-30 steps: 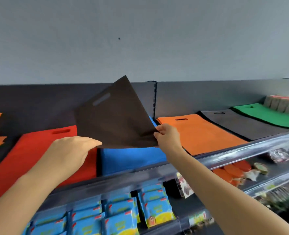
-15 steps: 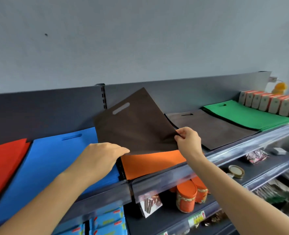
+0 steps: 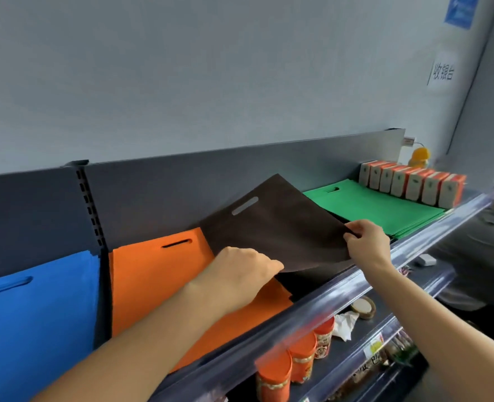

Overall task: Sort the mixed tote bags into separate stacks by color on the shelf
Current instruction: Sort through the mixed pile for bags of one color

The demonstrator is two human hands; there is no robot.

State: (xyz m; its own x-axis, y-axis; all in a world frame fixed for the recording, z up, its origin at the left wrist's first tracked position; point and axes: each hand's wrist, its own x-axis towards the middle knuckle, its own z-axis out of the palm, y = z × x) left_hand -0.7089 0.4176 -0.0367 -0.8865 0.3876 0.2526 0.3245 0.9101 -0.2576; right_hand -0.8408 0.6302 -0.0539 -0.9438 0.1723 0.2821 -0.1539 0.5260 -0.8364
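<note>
I hold a dark brown tote bag (image 3: 272, 227) tilted above the shelf, its handle slot toward the back. My right hand (image 3: 367, 242) pinches its right corner. My left hand (image 3: 240, 274) grips its lower left edge, fingers curled under the fabric. The bag hangs over the gap between the orange stack (image 3: 164, 280) and the green stack (image 3: 370, 207); a dark stack under it shows only as a sliver (image 3: 301, 282). A blue stack (image 3: 34, 320) lies at the far left.
A row of orange-and-grey boxes (image 3: 411, 184) stands behind the green bags. The shelf's front rail (image 3: 341, 291) runs diagonally. Orange canisters (image 3: 292, 367) and packets sit on the shelf below. A person in grey (image 3: 483, 256) is at the right.
The brown bag has travelled right with both hands, from over the blue and orange stacks to the spot beside the green stack. My view has swung right too.
</note>
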